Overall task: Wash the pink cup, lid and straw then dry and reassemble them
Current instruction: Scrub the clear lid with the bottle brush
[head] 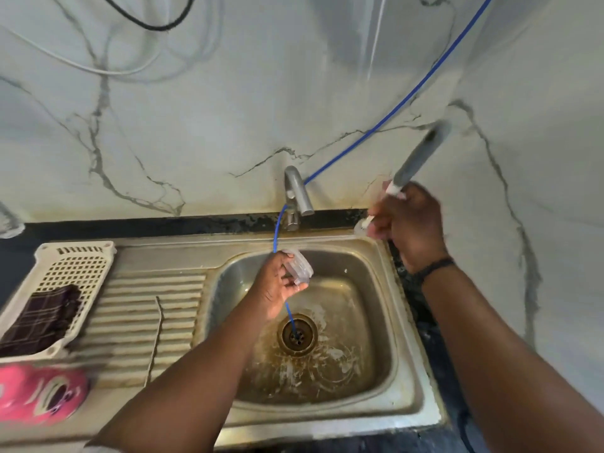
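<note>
Lid (298, 267), clear plastic, sits pinched in the fingers of the left hand (277, 286) at centre frame, above the sink (376, 322) and just below the tap (295, 194). The right hand (408, 223), at right of centre, is clenched round a grey-handled brush (415, 161) whose long axis slants up toward the upper right; its working end is hidden by blur. The brush lies up and right of the lid, so the two must likely meet over the basin. Pink cup (39, 392) lies at lower left on the drainboard (147, 322), nearer the left arm, below a basket (72, 273) holding a dark cloth (42, 317).
</note>
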